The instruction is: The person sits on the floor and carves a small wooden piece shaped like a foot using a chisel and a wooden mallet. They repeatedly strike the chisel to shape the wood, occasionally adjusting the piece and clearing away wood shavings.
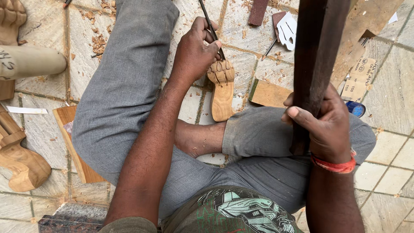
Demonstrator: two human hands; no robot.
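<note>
Seated on the tiled floor (pixel 388 172), legs folded, grey trousers.

Nearest: right hand (pixel 327 129), red thread at the wrist, grip clamped round a heavy dark wooden bar (pixel 319 51), held upright and raised above the knee — serving as a mallet, by the look of it.

Further out: left hand (pixel 196 51), fingers closed on a thin metal chisel (pixel 211 28), its tip set down on the carved end of a small wooden foot (pixel 222 88). The foot lies on the floor just beyond the bare ankle, toe end away from the sitter.

Progress, as judged: overall foot shape is done and smooth; toes already separated by cut grooves. What remains seems to be detail at the toes, though the chisel tip is partly hidden by the fingers, so the exact cut is unclear.

Around: wood chips (pixel 97 43) scattered on the tiles, a flat wooden block (pixel 269 94), sandpaper sheets (pixel 362 75) to the far right, other pale carved pieces (pixel 21 166) at the left.
</note>
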